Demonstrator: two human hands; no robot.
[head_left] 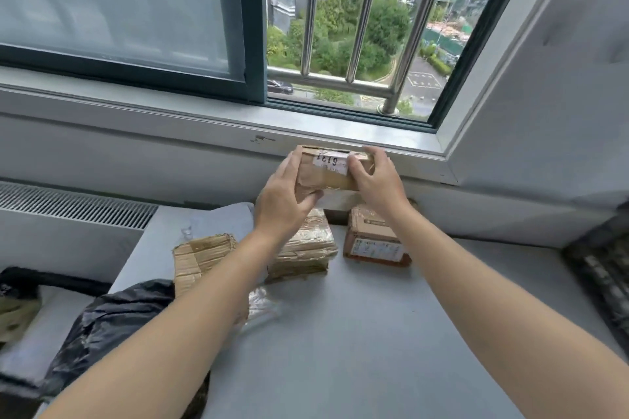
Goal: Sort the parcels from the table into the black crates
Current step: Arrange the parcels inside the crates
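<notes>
I hold a small brown cardboard parcel point(332, 171) with a white handwritten label up in the air in front of the window sill. My left hand point(284, 201) grips its left end and my right hand point(376, 180) grips its right end. Below it on the grey table point(357, 333) lie a tape-wrapped parcel point(308, 248), a brown box with a printed label point(372, 241), and a flattened taped carton point(200, 257) partly under my left forearm. A black crate point(602, 269) shows at the right edge, blurred.
A crumpled black plastic bag point(102, 326) lies at the table's left front. A grey soft parcel point(218, 218) sits at the back left. The wall and window sill point(340, 133) stand right behind the table. A radiator grille point(75, 207) is at the left.
</notes>
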